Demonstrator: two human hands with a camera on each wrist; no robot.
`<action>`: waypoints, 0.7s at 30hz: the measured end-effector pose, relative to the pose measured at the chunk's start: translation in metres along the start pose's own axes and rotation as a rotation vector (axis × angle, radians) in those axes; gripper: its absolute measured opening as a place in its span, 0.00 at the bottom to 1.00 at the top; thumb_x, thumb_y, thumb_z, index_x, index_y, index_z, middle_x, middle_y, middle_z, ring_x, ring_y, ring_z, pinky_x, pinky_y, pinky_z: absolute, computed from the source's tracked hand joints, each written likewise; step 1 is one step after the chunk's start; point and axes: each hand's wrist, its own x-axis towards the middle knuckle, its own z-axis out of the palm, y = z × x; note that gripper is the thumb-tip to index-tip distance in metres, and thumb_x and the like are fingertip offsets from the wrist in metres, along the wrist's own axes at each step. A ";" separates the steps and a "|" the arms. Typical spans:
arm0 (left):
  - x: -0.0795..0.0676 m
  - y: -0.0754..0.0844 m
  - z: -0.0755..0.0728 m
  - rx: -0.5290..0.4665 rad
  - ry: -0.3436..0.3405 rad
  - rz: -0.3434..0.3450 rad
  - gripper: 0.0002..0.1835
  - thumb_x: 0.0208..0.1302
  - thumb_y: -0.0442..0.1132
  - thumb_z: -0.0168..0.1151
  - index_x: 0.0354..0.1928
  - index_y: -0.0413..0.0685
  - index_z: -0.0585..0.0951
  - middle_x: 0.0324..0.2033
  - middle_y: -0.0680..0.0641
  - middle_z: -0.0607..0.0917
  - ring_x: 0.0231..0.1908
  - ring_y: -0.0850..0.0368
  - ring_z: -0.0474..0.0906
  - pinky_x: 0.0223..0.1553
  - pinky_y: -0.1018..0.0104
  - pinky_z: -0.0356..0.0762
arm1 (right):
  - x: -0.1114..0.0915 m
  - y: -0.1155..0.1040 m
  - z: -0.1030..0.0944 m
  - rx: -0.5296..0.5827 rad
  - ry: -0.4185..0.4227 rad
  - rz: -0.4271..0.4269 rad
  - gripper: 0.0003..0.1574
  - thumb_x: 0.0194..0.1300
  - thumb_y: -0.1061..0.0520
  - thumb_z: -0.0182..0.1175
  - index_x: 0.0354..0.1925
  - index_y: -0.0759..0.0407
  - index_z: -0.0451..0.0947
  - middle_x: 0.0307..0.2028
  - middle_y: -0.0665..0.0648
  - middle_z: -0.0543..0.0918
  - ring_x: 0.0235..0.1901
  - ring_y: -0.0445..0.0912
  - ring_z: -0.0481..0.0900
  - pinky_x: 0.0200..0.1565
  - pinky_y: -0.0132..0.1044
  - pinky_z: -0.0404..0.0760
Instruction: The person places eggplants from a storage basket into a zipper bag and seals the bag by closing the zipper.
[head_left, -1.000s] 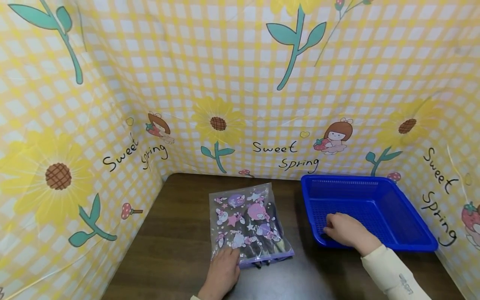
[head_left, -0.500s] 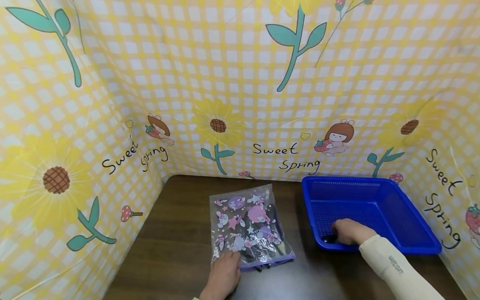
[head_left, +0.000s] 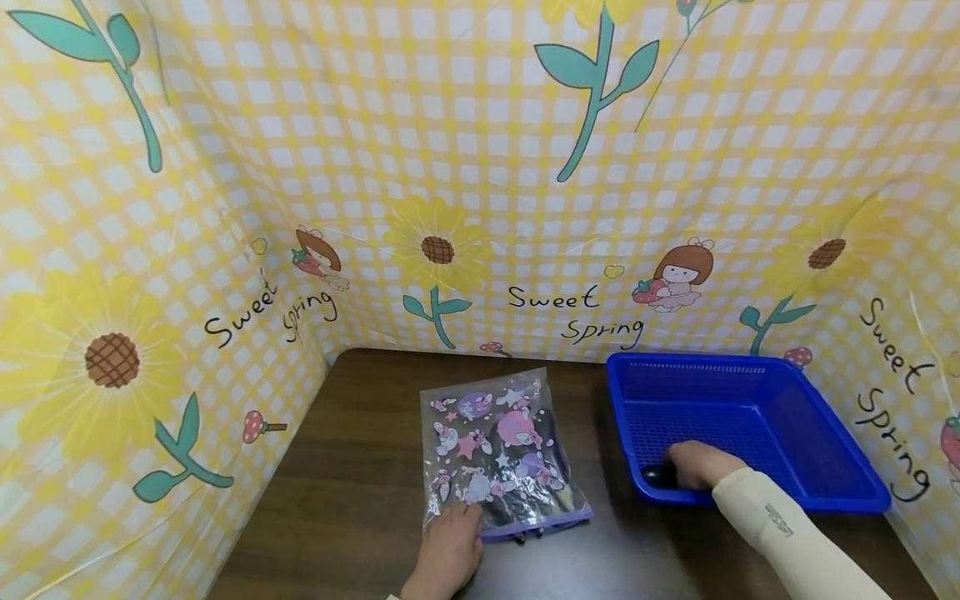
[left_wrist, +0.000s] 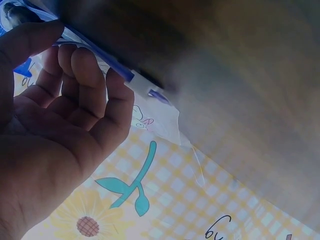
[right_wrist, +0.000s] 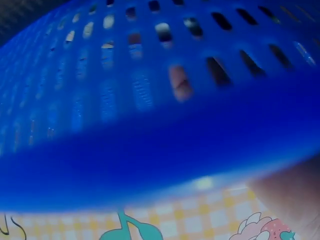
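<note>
A clear zip bag point(head_left: 487, 450) printed with pink and purple cartoon figures lies flat on the table, dark things showing inside it. My left hand point(head_left: 448, 546) holds its near left edge; in the left wrist view the purple zip edge point(left_wrist: 112, 62) with its white slider point(left_wrist: 142, 84) passes between thumb and curled fingers. Down in the near left corner of a blue basket point(head_left: 765, 492) is my right hand point(head_left: 701, 465), beside a smooth black object point(head_left: 660, 476). The right fingertips are hidden, so a grip on that object cannot be made out.
The dark wooden table point(head_left: 337, 467) carries the bag at the middle and the basket at the right. A yellow checked cloth point(head_left: 480, 167) with sunflowers walls in the back and both sides. Small dark tips point(head_left: 528, 533) poke out at the bag's near edge.
My right hand has gone lower into the basket and slightly right, and the black object has come into sight beside it. The left hand stays on the bag's edge.
</note>
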 end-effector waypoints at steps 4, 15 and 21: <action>0.000 0.000 0.000 0.010 0.018 0.008 0.13 0.37 0.34 0.67 0.22 0.52 0.70 0.21 0.54 0.70 0.24 0.53 0.70 0.20 0.60 0.65 | 0.001 0.004 0.004 -0.006 0.037 -0.036 0.10 0.47 0.70 0.61 0.28 0.57 0.76 0.25 0.52 0.73 0.26 0.48 0.69 0.31 0.45 0.70; -0.001 -0.001 0.000 0.007 -0.010 0.000 0.13 0.38 0.35 0.67 0.22 0.52 0.70 0.21 0.54 0.70 0.23 0.54 0.69 0.20 0.61 0.64 | -0.005 0.008 -0.002 -0.015 0.136 -0.119 0.17 0.43 0.64 0.66 0.36 0.61 0.78 0.30 0.54 0.79 0.31 0.49 0.74 0.36 0.49 0.73; -0.001 0.000 -0.001 -0.007 -0.014 0.008 0.13 0.39 0.34 0.66 0.22 0.52 0.70 0.20 0.54 0.69 0.23 0.55 0.69 0.19 0.62 0.63 | -0.017 0.015 -0.013 0.000 0.184 -0.117 0.28 0.45 0.59 0.68 0.47 0.67 0.77 0.40 0.63 0.81 0.42 0.59 0.78 0.43 0.54 0.74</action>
